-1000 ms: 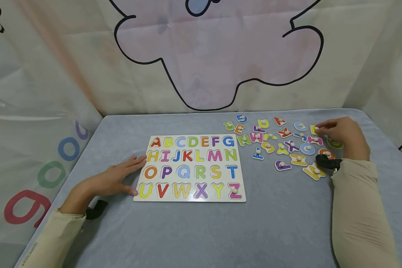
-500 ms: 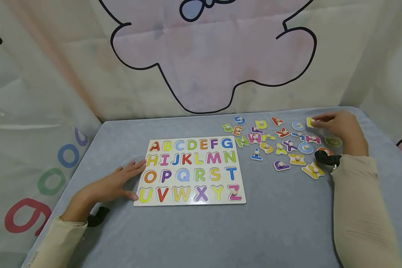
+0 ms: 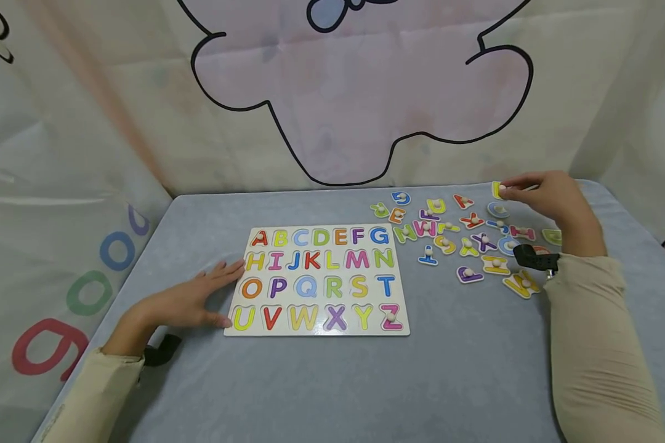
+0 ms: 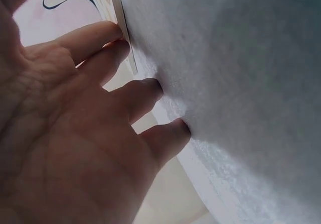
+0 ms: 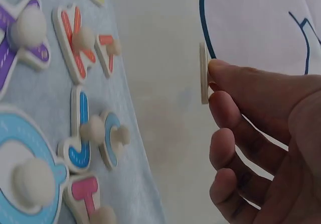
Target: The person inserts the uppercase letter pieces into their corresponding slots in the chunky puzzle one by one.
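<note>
My right hand (image 3: 554,200) pinches the knob of a yellow letter piece (image 3: 495,190) between thumb and fingertip, at the table's far right. In the right wrist view the piece (image 5: 203,78) stands edge-on, raised off the cloth, its front hidden; the other fingers curl loosely. A white alphabet puzzle board (image 3: 317,271) lies left of centre, with a knobbed pink Z (image 3: 390,324) in its bottom-right slot. My left hand (image 3: 185,300) rests at the board's left edge, fingers extended. The left wrist view has fingertips (image 4: 118,48) against the board's side and others on the cloth.
Several knobbed letter pieces lie scattered right of the board, among them a purple X (image 3: 483,241), a red K (image 3: 471,221) and a blue T (image 3: 428,258). A printed curtain (image 3: 354,74) hangs behind the grey-blue tablecloth (image 3: 321,394).
My right hand has lifted the yellow letter piece from among the others and carried it up and to the left. The left hand stays at the board's edge.
</note>
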{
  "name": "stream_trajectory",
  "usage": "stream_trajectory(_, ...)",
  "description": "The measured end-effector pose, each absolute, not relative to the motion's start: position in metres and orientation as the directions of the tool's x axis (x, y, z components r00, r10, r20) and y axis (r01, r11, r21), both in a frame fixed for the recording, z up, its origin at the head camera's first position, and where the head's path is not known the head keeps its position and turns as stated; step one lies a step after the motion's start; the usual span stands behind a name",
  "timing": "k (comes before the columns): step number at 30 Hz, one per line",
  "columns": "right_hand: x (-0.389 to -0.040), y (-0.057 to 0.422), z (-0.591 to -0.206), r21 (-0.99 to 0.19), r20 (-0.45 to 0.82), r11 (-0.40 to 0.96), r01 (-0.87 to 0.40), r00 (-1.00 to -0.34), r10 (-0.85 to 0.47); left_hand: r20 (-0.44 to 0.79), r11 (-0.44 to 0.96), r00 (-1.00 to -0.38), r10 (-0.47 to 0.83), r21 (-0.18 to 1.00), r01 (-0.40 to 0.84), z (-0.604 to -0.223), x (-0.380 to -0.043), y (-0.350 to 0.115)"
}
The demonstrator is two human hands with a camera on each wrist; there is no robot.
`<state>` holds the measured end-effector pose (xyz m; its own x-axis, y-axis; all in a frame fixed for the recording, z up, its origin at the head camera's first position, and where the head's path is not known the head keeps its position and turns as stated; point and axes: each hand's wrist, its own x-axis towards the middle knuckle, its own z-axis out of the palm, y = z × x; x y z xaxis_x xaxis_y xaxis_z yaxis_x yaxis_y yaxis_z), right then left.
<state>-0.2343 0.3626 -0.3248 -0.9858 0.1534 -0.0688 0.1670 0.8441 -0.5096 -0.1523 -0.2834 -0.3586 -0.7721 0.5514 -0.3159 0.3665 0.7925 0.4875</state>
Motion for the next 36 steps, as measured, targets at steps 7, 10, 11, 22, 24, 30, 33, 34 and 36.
stream_trajectory(7,-0.237,0.345,-0.318,-0.524,-0.053,0.844,0.11,-0.994,0.097,-0.313,0.785,-0.776,0.548,0.513,0.347,-0.36,-0.157,-0.284)
stream_trajectory(10,-0.237,0.337,-0.315,-0.527,-0.045,0.845,0.091,-0.996,0.079,-0.311,0.786,-0.779,0.544,0.513,0.344,-0.36,-0.157,-0.283)
stream_trajectory(11,-0.238,0.335,-0.315,-0.526,-0.041,0.847,0.082,-0.997,0.072,-0.309,0.786,-0.78,0.544,0.512,0.345,-0.36,-0.157,-0.283)
stream_trajectory(22,-0.24,0.305,-0.316,-0.504,-0.022,0.864,0.01,-1.0,-0.001,-0.304,0.776,-0.766,0.567,0.508,0.373,-0.357,-0.155,-0.284)
stream_trajectory(24,-0.241,0.297,-0.317,-0.504,-0.02,0.864,-0.004,-1.0,-0.017,-0.314,0.779,-0.761,0.568,0.502,0.374,-0.356,-0.156,-0.284)
stream_trajectory(30,-0.246,0.266,-0.32,-0.515,0.001,0.855,-0.057,-0.998,-0.066,-0.323,0.77,-0.748,0.58,0.518,0.373,-0.357,-0.156,-0.286)
stream_trajectory(33,-0.247,0.248,-0.317,-0.516,-0.012,0.854,-0.064,-0.997,-0.082,-0.317,0.765,-0.747,0.585,0.521,0.378,-0.358,-0.156,-0.287)
stream_trajectory(34,-0.247,0.242,-0.315,-0.518,-0.014,0.853,-0.067,-0.996,-0.088,-0.316,0.765,-0.747,0.585,0.521,0.378,-0.359,-0.156,-0.287)
stream_trajectory(36,-0.249,0.23,-0.313,-0.519,-0.003,0.85,-0.088,-0.994,-0.105,-0.32,0.768,-0.75,0.579,0.523,0.37,-0.359,-0.156,-0.287)
